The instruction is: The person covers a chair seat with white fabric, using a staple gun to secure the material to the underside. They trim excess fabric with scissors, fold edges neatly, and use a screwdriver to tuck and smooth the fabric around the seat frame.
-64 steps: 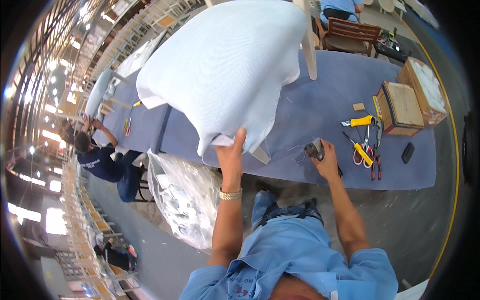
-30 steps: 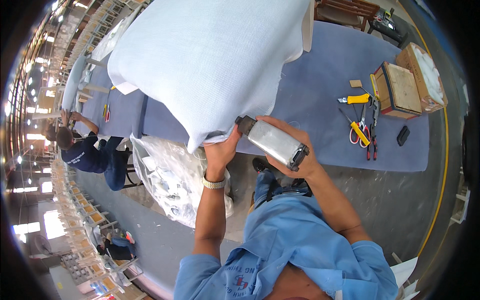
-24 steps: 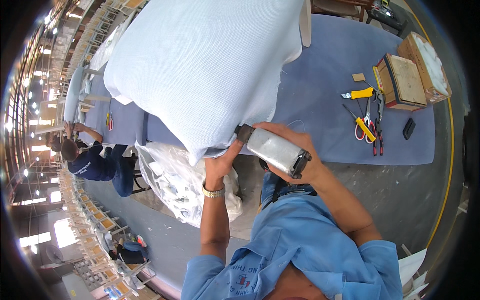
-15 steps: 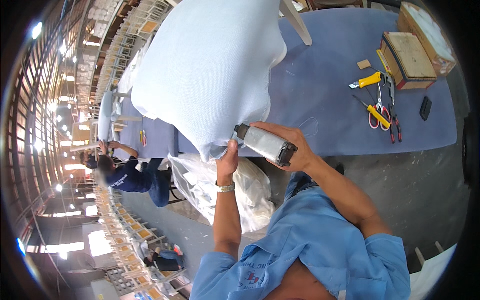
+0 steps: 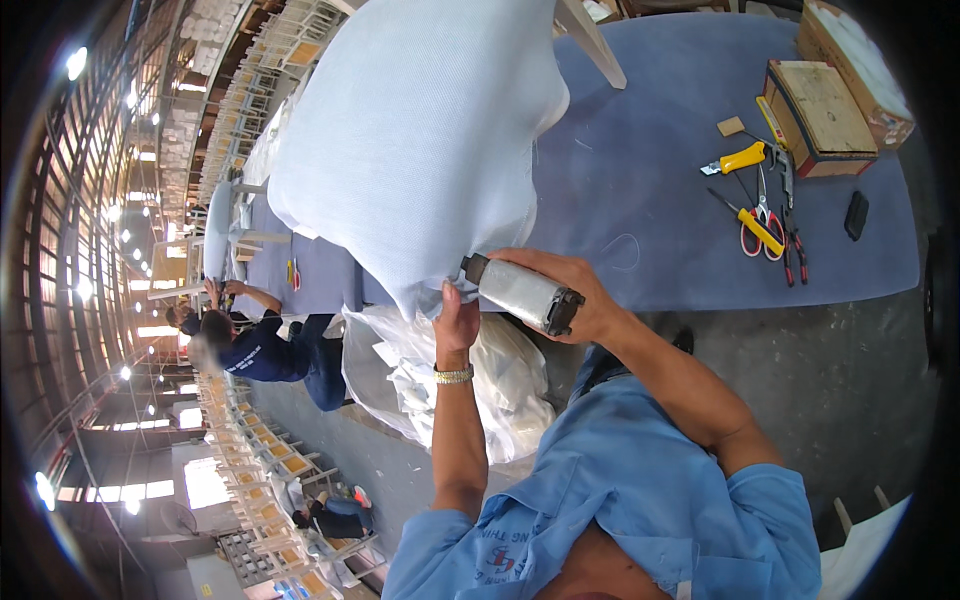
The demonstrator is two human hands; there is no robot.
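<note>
A chair part covered in pale blue fabric (image 5: 420,140) lies on the table, a wooden leg (image 5: 592,45) showing at its far right. My left hand (image 5: 457,322) grips the fabric's near lower edge, thumb up and fingers partly hidden beneath the cloth. My right hand (image 5: 588,295) is closed round a silver and black staple gun (image 5: 520,296). The gun's dark nose points left and rests at or very near the fabric edge, just above my left thumb; whether it touches I cannot tell.
On the blue table (image 5: 680,230) lie a yellow utility knife (image 5: 740,158), scissors (image 5: 763,215), a yellow-handled screwdriver (image 5: 758,230), red-handled pliers (image 5: 794,255) and a black block (image 5: 856,215). A wooden box (image 5: 820,115) stands beyond. Below hangs a clear plastic bag (image 5: 450,385); a co-worker (image 5: 270,345) works at left.
The staple gun's nose has shifted slightly left and down along the fabric edge. My left thumb has moved a little left, and the hand still grips the cloth.
</note>
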